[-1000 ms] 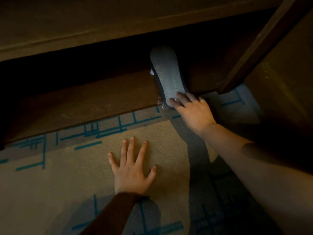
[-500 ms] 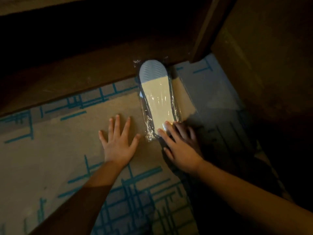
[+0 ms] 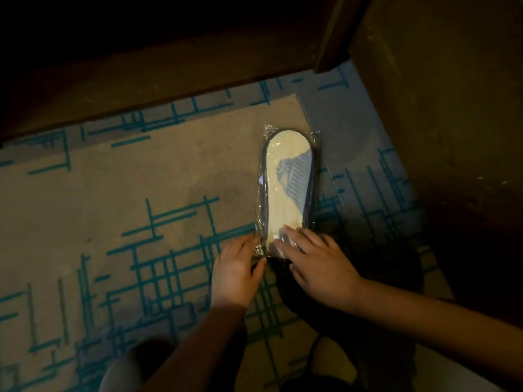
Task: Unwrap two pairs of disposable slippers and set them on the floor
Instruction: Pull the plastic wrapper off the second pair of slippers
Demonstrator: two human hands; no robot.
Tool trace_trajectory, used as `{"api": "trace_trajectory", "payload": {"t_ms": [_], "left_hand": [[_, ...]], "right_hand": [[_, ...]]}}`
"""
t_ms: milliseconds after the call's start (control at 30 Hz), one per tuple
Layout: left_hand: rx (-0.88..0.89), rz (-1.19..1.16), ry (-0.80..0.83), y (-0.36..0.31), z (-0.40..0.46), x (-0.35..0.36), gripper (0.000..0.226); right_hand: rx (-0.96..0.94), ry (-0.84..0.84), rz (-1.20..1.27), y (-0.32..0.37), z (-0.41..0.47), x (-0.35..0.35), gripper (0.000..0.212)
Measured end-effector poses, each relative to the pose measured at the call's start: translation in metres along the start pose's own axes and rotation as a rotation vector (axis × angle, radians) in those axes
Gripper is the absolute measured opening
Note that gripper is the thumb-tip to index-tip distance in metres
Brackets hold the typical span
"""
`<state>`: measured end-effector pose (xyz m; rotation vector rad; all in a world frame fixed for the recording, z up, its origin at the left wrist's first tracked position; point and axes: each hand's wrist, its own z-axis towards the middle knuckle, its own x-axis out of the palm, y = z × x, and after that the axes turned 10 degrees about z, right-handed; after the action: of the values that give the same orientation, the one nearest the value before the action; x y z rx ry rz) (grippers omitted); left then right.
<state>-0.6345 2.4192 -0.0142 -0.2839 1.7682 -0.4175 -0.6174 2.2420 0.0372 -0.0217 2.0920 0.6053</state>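
Now that the wrapped slipper pack [image 3: 287, 190] is out of the dark cabinet recess and flat on the carpet [image 3: 141, 193], I'm past fetch and at the start of unwrapping. A second ago it was half inside the shelf with only my right hand on it and my left flat on the floor well apart; now both are at the pack's near end. Right hand [image 3: 319, 264] lies fingers spread, pressing down on the plastic over the heel end. Left hand [image 3: 236, 268] is at the crinkled film corner, thumb and fingers closing on it, looks like a pinch but dim light, can't tell for sure. Pack lies lengthwise, pale sole up, dark trim at the edges, just beside the cabinet post [image 3: 329, 32]. Film is on, nothing opened. Second pair not in view. No brand, label or readable writing on the wrapper.
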Motion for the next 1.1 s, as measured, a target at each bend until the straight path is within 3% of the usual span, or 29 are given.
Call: {"api": "trace_trajectory", "payload": {"t_ms": [200,333,467,533,633,700,767,833,967,1033,1100], "left_hand": [[-0.047,0.043,-0.049,-0.011,0.009,-0.009,0.026],[0.022,0.008,-0.099,-0.015,0.016,-0.015,0.012],[0.250,0.101,-0.095,0.007,-0.003,-0.007,0.018],[0.234,0.188,-0.044,0.026,-0.012,0.001,0.026],[0.039,0.160,-0.083,0.034,-0.019,-0.002,0.033],[-0.126,-0.002,-0.291,0.019,-0.021,-0.013,0.030],[-0.328,-0.310,-0.450,-0.010,-0.019,-0.027,0.023],[-0.532,-0.658,-0.302,-0.037,-0.006,-0.031,0.020],[-0.791,-0.925,0.242,-0.053,0.016,-0.022,0.021],[-0.917,-1.129,0.315,-0.058,0.017,-0.024,0.022],[-1.053,-1.293,0.243,-0.062,0.019,-0.024,0.032]], "right_hand": [[-0.048,0.024,0.021,-0.026,0.014,-0.002,0.058],[-0.021,0.022,0.067,-0.025,0.023,0.000,0.059],[0.019,-0.037,0.170,-0.030,0.032,-0.003,0.058],[0.000,-0.052,0.164,-0.032,0.036,-0.003,0.056],[-0.042,-0.078,0.206,-0.032,0.038,-0.002,0.050],[-0.061,-0.137,0.352,-0.028,0.039,-0.004,0.047],[-0.059,-0.206,0.447,-0.023,0.040,-0.007,0.047],[-0.043,-0.252,0.473,-0.019,0.040,-0.008,0.047],[-0.038,-0.218,0.459,-0.020,0.041,-0.003,0.048],[-0.030,-0.216,0.493,-0.020,0.040,-0.003,0.048],[-0.022,-0.218,0.537,-0.020,0.039,-0.003,0.048]]}}
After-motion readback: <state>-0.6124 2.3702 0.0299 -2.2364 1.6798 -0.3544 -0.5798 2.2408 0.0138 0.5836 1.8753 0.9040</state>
